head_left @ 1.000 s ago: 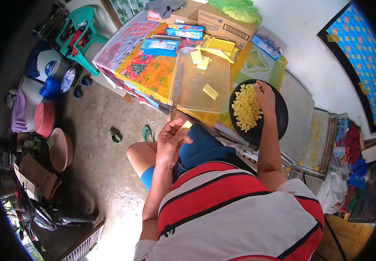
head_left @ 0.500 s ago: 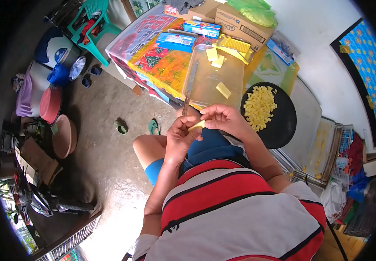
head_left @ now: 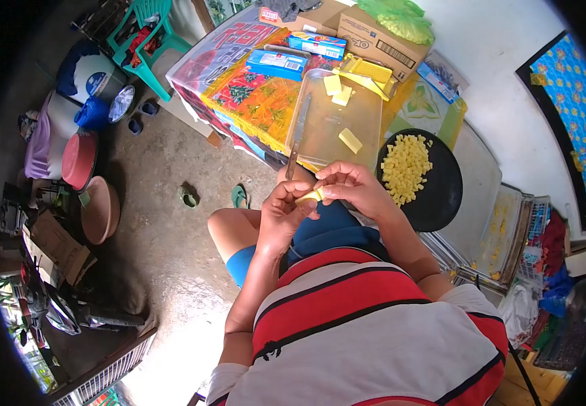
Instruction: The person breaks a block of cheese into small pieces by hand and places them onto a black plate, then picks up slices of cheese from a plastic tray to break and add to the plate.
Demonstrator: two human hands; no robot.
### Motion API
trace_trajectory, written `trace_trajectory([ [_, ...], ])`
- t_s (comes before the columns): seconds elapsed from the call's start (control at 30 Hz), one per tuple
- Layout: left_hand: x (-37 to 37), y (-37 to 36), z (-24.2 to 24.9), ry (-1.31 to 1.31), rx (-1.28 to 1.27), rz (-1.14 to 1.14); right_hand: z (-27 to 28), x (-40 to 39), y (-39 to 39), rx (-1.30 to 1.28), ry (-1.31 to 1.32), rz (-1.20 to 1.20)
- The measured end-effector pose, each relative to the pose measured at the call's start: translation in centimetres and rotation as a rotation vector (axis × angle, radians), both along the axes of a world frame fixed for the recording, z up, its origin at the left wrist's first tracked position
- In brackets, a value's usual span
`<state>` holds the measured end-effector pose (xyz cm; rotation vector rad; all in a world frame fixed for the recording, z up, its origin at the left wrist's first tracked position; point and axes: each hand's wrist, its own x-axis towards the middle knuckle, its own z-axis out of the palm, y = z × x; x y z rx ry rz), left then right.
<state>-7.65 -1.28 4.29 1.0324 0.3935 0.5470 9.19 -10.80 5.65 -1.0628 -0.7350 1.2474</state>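
In front of my lap, my left hand [head_left: 282,208] is closed around a small yellow piece of cheese [head_left: 308,197]. The fingertips of my right hand [head_left: 351,188] pinch its other end. Ahead of my hands is a clear plastic tray [head_left: 323,125], with a knife [head_left: 297,139] lying along its left side, handle toward me. Several cheese slices [head_left: 350,140] rest on the tray. To the right of my right hand, a round black pan [head_left: 445,189] holds a heap of small cheese cubes [head_left: 406,168].
Blue boxes [head_left: 276,64], a yellow slotted rack [head_left: 367,71] and a cardboard box [head_left: 381,42] stand at the back of the cloth-covered table [head_left: 239,88]. Metal trays [head_left: 492,233] lie right of the pan. Slippers [head_left: 239,196], basins [head_left: 100,211] and a green chair [head_left: 145,51] are on the left.
My fingers have shifted slightly on the cheese, and its end by my right fingertips now looks brighter and more turned. The tray, knife and pan stay in place.
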Motion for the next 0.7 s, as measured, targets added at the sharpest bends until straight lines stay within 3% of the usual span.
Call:
trace_trajectory([
  [0.1,0.1,-0.1,-0.1,-0.001,-0.008,0.002,0.3,0.2,-0.3,-0.042,-0.063,-0.040],
  [0.2,0.1,-0.2,0.3,0.077,-0.064,0.024,0.1,2.0,-0.8,-0.064,-0.103,-0.234],
  [0.33,0.1,0.0,0.2,0.090,-0.094,0.045,-6.5,10.5,-3.1,-0.086,-0.552,-0.570],
  [0.4,0.2,0.0,0.1,0.108,-0.108,0.050,-8.8,14.0,-5.0,-0.107,-0.925,-0.762],
  [0.5,0.6,-0.1,-0.2,0.124,-0.134,0.043,-9.0,15.9,-7.4,-0.446,-1.231,-0.988],
  [0.6,0.8,-0.3,-0.1,0.108,-0.151,0.024,-8.2,16.1,-8.3,-0.597,-1.162,-0.946],
  [0.7,0.7,-0.2,-0.1,0.127,-0.178,0.009,-8.5,16.5,-8.5,-0.578,-1.171,-0.931],
])
